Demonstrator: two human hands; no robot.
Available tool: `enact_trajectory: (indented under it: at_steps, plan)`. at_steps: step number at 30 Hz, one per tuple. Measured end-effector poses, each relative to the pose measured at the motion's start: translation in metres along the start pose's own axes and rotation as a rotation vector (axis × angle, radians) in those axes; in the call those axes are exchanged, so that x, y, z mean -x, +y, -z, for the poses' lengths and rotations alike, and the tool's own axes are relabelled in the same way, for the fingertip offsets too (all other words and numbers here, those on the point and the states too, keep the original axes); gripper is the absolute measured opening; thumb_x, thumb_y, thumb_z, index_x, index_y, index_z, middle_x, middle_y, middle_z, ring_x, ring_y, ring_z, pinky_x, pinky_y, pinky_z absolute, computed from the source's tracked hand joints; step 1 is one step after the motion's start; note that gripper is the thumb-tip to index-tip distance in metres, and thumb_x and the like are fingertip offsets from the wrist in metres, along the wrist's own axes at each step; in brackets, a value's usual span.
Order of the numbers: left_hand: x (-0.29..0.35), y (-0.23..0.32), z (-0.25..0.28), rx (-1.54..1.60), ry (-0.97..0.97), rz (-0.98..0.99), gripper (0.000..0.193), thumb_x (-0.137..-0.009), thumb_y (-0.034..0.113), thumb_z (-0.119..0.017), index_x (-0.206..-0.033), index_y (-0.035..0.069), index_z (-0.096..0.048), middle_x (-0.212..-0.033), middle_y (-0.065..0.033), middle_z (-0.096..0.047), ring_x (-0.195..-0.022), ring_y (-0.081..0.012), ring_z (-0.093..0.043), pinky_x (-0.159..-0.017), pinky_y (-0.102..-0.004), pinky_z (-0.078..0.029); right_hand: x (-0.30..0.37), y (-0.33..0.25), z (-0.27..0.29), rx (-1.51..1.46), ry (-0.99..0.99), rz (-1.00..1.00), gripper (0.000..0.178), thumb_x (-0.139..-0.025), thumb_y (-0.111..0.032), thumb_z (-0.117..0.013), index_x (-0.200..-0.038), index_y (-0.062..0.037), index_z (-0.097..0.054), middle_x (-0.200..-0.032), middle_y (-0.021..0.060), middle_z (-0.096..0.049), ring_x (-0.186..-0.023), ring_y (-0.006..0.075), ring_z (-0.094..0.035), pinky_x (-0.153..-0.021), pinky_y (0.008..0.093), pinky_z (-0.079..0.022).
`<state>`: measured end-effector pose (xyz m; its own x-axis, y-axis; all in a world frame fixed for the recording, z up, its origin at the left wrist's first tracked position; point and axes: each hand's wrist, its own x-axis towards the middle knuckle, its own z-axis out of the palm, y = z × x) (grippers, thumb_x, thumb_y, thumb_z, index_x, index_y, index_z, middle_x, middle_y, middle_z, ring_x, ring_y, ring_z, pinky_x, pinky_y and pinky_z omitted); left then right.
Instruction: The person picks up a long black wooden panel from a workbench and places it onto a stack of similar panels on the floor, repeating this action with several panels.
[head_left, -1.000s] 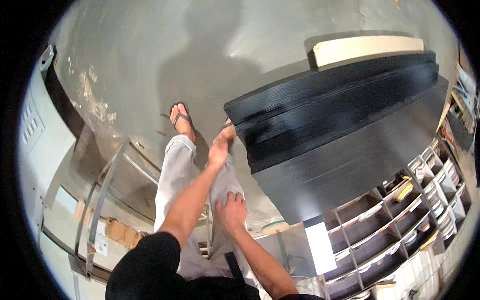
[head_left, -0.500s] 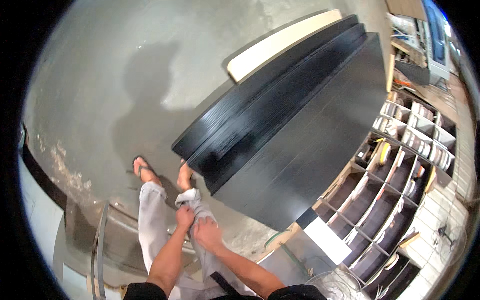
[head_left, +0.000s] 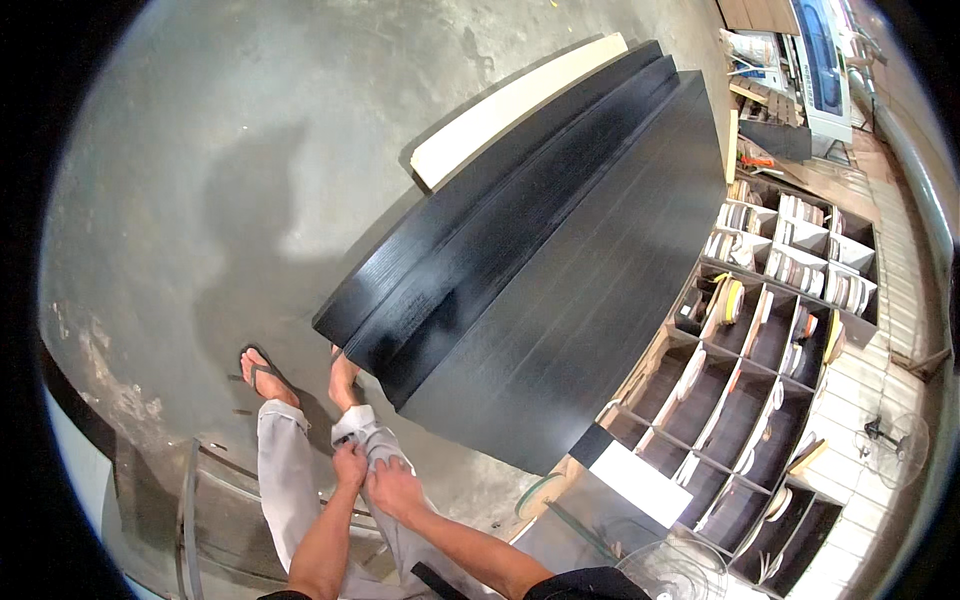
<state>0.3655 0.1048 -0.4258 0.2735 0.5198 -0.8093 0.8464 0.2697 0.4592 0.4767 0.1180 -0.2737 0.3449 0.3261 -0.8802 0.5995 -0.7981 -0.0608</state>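
My left hand (head_left: 350, 466) and my right hand (head_left: 393, 487) are both down at my right trouser leg (head_left: 368, 437), fingers pinching the rolled light grey fabric near the ankle. My feet in sandals (head_left: 262, 373) stand on the grey concrete floor. Just beyond my right foot lies a stack of large black boards (head_left: 540, 260), stepped at the near corner, with a pale wooden board (head_left: 510, 105) showing at its far side.
A shelf unit (head_left: 770, 330) with many compartments holding rolls of tape-like material stands to the right. A metal frame (head_left: 190, 520) is at the lower left. A fan (head_left: 890, 440) sits at the right edge. Open concrete floor (head_left: 250, 150) spreads to the upper left.
My view has swung rightward and the stack of boards now fills the centre. My left hand came down from reaching forward and joined my right hand at the trouser cuff.
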Motion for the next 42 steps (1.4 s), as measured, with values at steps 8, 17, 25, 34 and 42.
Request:
enact_trajectory:
  at_steps: [8,17,25,34,42]
  plan:
    - [0.0,0.005,0.002,-0.134,-0.075,0.063,0.02,-0.074,0.017,-0.058,-0.083,0.001,-0.065,-0.081,-0.0239,-0.062,-0.078,-0.0417,-0.06,-0.072,-0.0468,-0.047,0.0,-0.004,0.003,0.021,-0.017,-0.046,0.033,-0.085,-0.029,-0.046,-0.102,-0.0034,-0.055,-0.102,0.0199,-0.054,-0.092,0.0397,-0.057,-0.077,0.0475,-0.049]
    - [-0.001,0.003,-0.008,0.083,0.133,0.151,0.019,-0.073,0.017,-0.058,-0.082,0.003,-0.067,-0.08,-0.024,-0.062,-0.078,-0.0405,-0.061,-0.071,-0.0442,-0.049,0.003,-0.012,0.004,0.061,0.017,0.048,0.033,-0.084,-0.03,-0.046,-0.1,-0.0022,-0.055,-0.101,0.0201,-0.054,-0.089,0.0386,-0.057,-0.074,0.0468,-0.049]
    - [0.014,0.024,0.003,0.027,0.062,0.016,0.019,-0.072,0.021,-0.063,-0.082,0.005,-0.066,-0.075,-0.0203,-0.062,-0.072,-0.0391,-0.061,-0.067,-0.0457,-0.049,0.0,0.004,0.001,0.094,0.008,0.037,0.034,-0.083,-0.028,-0.047,-0.101,-0.0016,-0.056,-0.107,0.0236,-0.053,-0.09,0.0387,-0.056,-0.079,0.0474,-0.046]
    - [0.017,0.029,-0.001,-0.081,-0.02,0.163,0.018,-0.076,0.02,-0.057,-0.084,0.007,-0.067,-0.077,-0.0211,-0.063,-0.074,-0.04,-0.062,-0.068,-0.0482,-0.05,-0.006,0.004,-0.002,0.112,-0.011,0.032,0.033,-0.083,-0.029,-0.046,-0.101,-0.0023,-0.056,-0.104,0.0233,-0.055,-0.094,0.04,-0.054,-0.082,0.0462,-0.044]
    - [0.005,0.039,-0.002,0.052,0.099,0.237,0.02,-0.077,0.022,-0.057,-0.082,0.006,-0.068,-0.08,-0.021,-0.064,-0.075,-0.04,-0.062,-0.07,-0.0472,-0.05,-0.006,-0.01,0.021,0.096,-0.05,0.008,0.034,-0.083,-0.03,-0.045,-0.102,-0.0038,-0.056,-0.108,0.0194,-0.054,-0.093,0.0402,-0.054,-0.08,0.0483,-0.045]
